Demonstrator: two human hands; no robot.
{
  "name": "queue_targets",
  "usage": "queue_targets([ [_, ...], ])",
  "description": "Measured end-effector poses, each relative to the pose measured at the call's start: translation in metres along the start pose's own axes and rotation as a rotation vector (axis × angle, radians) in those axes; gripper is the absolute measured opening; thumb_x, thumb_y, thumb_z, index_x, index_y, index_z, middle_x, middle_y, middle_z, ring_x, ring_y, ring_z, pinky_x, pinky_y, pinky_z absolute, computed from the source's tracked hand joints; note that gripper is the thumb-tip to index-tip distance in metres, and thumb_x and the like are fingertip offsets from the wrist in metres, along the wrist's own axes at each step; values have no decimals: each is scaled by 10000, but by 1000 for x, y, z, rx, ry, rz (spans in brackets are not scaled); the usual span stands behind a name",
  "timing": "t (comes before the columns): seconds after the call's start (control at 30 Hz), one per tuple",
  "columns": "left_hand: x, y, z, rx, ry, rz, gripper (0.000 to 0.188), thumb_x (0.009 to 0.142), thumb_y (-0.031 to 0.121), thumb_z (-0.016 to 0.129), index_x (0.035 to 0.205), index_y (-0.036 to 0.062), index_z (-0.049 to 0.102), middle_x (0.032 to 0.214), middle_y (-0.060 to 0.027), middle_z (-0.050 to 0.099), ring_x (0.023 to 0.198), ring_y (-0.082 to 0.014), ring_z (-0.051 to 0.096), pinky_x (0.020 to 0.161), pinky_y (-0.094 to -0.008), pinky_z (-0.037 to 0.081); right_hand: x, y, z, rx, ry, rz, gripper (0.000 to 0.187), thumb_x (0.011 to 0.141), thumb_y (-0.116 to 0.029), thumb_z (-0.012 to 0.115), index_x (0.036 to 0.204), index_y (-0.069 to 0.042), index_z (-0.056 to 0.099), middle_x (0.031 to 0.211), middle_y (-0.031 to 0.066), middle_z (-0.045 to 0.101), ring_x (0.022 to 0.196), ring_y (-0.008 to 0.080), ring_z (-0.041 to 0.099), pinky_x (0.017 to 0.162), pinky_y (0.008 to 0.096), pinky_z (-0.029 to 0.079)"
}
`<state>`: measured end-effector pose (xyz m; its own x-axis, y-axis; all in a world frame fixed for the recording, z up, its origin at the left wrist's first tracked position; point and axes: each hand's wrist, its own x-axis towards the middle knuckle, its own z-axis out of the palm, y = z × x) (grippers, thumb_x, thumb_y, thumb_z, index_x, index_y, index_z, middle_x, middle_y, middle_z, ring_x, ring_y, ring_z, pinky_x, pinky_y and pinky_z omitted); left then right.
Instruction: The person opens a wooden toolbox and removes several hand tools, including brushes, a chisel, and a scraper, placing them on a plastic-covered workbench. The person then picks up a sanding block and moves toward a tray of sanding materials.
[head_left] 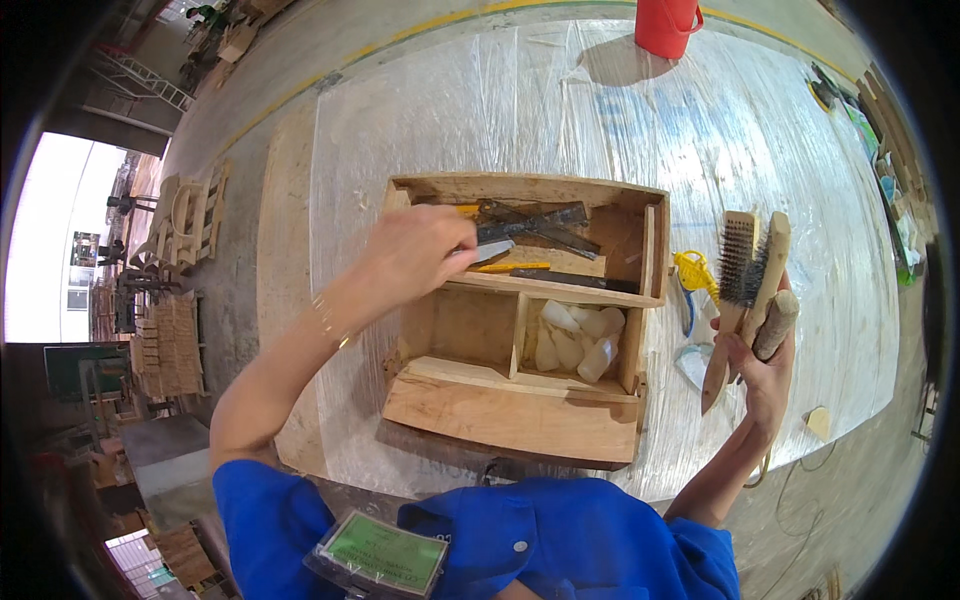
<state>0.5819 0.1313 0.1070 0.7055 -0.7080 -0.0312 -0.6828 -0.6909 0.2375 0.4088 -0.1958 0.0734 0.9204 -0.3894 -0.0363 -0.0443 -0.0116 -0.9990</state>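
Observation:
My right hand (760, 370), to the right of the wooden toolbox (510, 420), is closed around a bundle. In it are a wire brush (732, 290), a second wooden-backed brush (768, 270) with its bristles facing the first, and a short round wooden piece (776, 325). My left hand (425, 245) reaches over the box's far compartment, fingers closed on a flat light-grey strip (484, 252); its kind is not clear. Dark flat tools (540, 225) lie crossed in that compartment beside a thin yellow stick (512, 267). Several whitish pieces (575, 340) fill a near compartment.
Clear plastic film (420, 120) covers the work surface. Yellow goggles or a similar yellow item (697, 275) lie right of the box. A red bucket (665, 28) stands at the far edge. A small wooden piece (819, 422) lies at the right.

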Motion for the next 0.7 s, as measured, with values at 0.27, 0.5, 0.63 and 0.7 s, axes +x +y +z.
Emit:
queue_targets([
  [0.27, 35, -17, 33, 281, -236, 87, 224, 740, 253, 654, 726, 37, 597, 718, -122, 615, 714, -284, 606, 608, -383, 452, -11, 7, -19, -115, 105, 40, 869, 580, -50, 617, 1377, -51, 272, 1121, 145, 542, 931, 219, 604, 807, 329, 514],
  [0.5, 23, -38, -18, -607, 199, -243, 143, 817, 180, 603, 861, 65, 530, 655, 5, 553, 601, -66, 504, 549, -234, 384, -28, 24, -41, -71, 68, 140, 892, 582, -92, 629, 1386, -51, 245, 1185, 143, 493, 958, 232, 591, 819, 348, 509],
  [0.63, -10, -17, -41, -1055, 287, -401, 174, 851, 154, 578, 966, 76, 473, 675, 85, 507, 632, 23, 436, 541, -170, 328, -58, 47, -60, 20, -74, 361, 884, 597, 22, 620, 1384, -39, 221, 1178, 129, 486, 964, 242, 588, 830, 352, 496],
  [0.7, -39, -17, -30, -1182, 135, -261, 182, 840, 116, 576, 977, 66, 467, 707, 73, 530, 650, 7, 465, 573, -165, 356, -82, 68, -66, 43, -139, 499, 846, 601, 34, 608, 1362, -30, 243, 1124, 115, 515, 947, 236, 593, 828, 345, 486],
])
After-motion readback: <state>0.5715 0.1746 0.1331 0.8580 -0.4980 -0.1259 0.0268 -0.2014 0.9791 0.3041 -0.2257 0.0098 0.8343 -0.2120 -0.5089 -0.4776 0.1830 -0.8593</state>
